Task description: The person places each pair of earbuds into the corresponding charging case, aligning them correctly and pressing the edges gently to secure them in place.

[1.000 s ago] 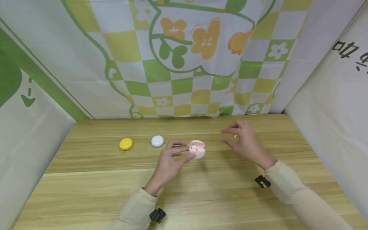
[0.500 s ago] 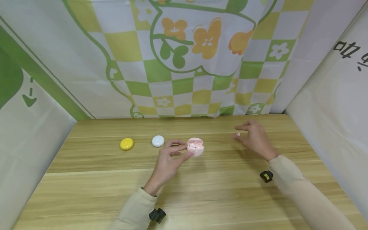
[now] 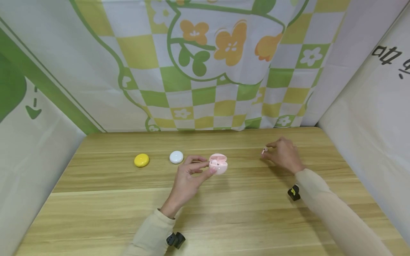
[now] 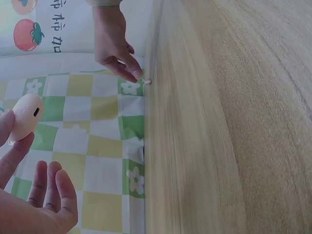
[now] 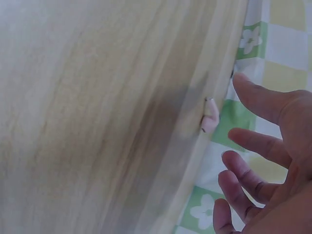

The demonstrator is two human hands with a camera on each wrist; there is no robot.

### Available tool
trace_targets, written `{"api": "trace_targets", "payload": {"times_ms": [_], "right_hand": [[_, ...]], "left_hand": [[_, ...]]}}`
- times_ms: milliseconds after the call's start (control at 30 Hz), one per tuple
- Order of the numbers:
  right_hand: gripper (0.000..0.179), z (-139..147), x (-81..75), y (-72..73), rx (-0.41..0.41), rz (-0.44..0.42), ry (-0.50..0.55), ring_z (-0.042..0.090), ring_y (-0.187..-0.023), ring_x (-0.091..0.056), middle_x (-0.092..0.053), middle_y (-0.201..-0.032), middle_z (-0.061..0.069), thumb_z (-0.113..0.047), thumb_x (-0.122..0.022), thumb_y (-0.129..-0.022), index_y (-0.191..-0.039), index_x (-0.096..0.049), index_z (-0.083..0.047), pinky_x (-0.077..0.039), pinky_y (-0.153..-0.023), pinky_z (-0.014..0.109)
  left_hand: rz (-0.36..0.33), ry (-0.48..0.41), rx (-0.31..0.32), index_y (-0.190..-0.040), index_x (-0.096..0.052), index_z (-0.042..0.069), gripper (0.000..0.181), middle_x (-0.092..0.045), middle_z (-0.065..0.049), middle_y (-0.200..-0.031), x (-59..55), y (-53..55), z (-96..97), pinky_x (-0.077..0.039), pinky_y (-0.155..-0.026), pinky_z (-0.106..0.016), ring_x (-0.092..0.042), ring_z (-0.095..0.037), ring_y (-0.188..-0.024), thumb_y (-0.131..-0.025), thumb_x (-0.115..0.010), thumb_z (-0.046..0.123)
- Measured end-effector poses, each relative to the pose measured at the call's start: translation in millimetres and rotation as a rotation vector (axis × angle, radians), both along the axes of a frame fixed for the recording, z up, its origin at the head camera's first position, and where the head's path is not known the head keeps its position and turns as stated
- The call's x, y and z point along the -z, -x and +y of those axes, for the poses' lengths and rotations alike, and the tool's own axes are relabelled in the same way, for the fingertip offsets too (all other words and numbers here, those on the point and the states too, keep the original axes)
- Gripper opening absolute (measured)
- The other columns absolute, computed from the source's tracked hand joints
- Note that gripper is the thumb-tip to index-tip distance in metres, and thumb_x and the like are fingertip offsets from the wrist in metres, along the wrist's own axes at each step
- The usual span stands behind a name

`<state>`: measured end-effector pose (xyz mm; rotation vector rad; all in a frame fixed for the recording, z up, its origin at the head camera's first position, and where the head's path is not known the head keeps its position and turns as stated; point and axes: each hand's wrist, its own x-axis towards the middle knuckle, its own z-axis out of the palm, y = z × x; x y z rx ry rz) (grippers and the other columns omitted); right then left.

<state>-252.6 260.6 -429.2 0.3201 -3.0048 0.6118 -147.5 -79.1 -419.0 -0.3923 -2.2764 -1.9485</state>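
My left hand (image 3: 187,181) pinches an open pink earbud case (image 3: 218,168) between thumb and fingers above the middle of the table. A pale earbud shows inside it under the raised lid. In the left wrist view the rounded back of the case (image 4: 28,117) and its dark charging port are seen. A loose pink earbud (image 5: 210,116) lies on the table at the right. My right hand (image 3: 285,154) is just right of this earbud; the right wrist view shows thumb and fingers spread, with a gap between them and the earbud.
On the wooden table (image 3: 112,213), a yellow round case (image 3: 141,160) and a white round case (image 3: 176,157) stand left of my left hand, both closed. A checked cloth (image 3: 205,96) hangs behind the table's back edge.
My right hand has moved right and come up to the loose earbud, whose visible tilt differs between frames. The left hand keeps the pink case nearly still, slightly farther left than a second ago.
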Motion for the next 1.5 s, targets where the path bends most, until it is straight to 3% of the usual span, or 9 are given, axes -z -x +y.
{"api": "trace_targets", "payload": {"times_ms": [200, 500, 800, 933, 1167, 1367, 1500], "right_hand": [[0.056, -0.9, 6.9, 5.2, 0.067, -0.044, -0.045, 0.052, -0.114, -0.053, -0.062, -0.121, 0.029, -0.042, -0.080, -0.087, -0.123, -0.071, 0.000, -0.039, -0.092, 0.072], [0.052, -2.3, 16.0, 12.4, 0.108, -0.073, -0.069, 0.052, -0.115, -0.052, -0.064, -0.120, 0.026, -0.046, -0.072, -0.093, -0.120, -0.073, -0.001, -0.038, -0.088, 0.071], [0.038, -5.9, 17.7, 14.4, 0.143, -0.061, -0.029, 0.053, -0.115, -0.051, -0.064, -0.120, 0.026, -0.039, -0.075, -0.092, -0.109, -0.078, -0.006, -0.034, -0.091, 0.071], [0.038, -5.7, 17.0, 15.2, 0.154, -0.072, 0.011, 0.051, -0.116, -0.053, -0.070, -0.117, 0.020, -0.039, -0.078, -0.089, -0.108, -0.078, -0.006, -0.031, -0.095, 0.071], [0.033, -4.3, 11.2, 12.0, 0.150, -0.065, 0.082, 0.045, -0.108, -0.061, -0.075, -0.106, 0.015, -0.035, -0.081, -0.087, -0.104, -0.079, -0.007, -0.038, -0.093, 0.066], [0.023, -8.9, 1.7, 4.7, 0.116, -0.019, 0.111, 0.042, -0.106, -0.060, -0.070, -0.115, 0.020, -0.028, -0.081, -0.087, -0.098, -0.081, -0.007, -0.045, -0.085, 0.058], [0.021, -15.0, -5.4, -2.0, 0.062, 0.030, 0.183, 0.040, -0.106, -0.059, -0.068, -0.114, 0.022, -0.024, -0.081, -0.088, -0.096, -0.081, -0.005, -0.045, -0.089, 0.057]], "left_hand": [[0.009, 0.002, -0.002, -0.110, -0.077, -0.002, 0.027, -0.061, -0.015, -0.121, 0.9, 0.1, 0.8, -0.049, -0.094, -0.059, -0.055, -0.028, -0.115, -0.088, -0.081, 0.014], [0.006, 0.002, 0.005, -0.109, -0.077, -0.002, 0.026, -0.060, -0.017, -0.121, 0.2, 0.2, 1.3, -0.049, -0.095, -0.057, -0.055, -0.028, -0.116, -0.089, -0.080, 0.012], [0.002, 0.006, 0.007, -0.109, -0.077, -0.003, 0.026, -0.061, -0.015, -0.121, -0.4, 0.3, 1.8, -0.050, -0.095, -0.055, -0.054, -0.028, -0.116, -0.089, -0.080, 0.013], [-0.004, 0.010, 0.011, -0.109, -0.076, -0.003, 0.026, -0.060, -0.015, -0.122, -0.5, 0.6, 2.1, -0.050, -0.094, -0.052, -0.054, -0.028, -0.116, -0.089, -0.080, 0.013], [-0.004, -0.007, 0.026, -0.109, -0.076, -0.004, 0.026, -0.060, -0.015, -0.122, -1.5, 0.6, 1.6, -0.050, -0.095, -0.053, -0.054, -0.028, -0.116, -0.089, -0.080, 0.012], [-0.007, -0.020, 0.040, -0.111, -0.075, -0.005, 0.026, -0.058, -0.017, -0.124, -1.7, 1.2, 0.4, -0.049, -0.095, -0.052, -0.053, -0.028, -0.118, -0.090, -0.078, 0.010], [-0.013, -0.019, 0.040, -0.111, -0.075, -0.006, 0.027, -0.058, -0.017, -0.125, -1.7, 2.2, 0.3, -0.049, -0.095, -0.053, -0.053, -0.028, -0.118, -0.090, -0.078, 0.011]]}}
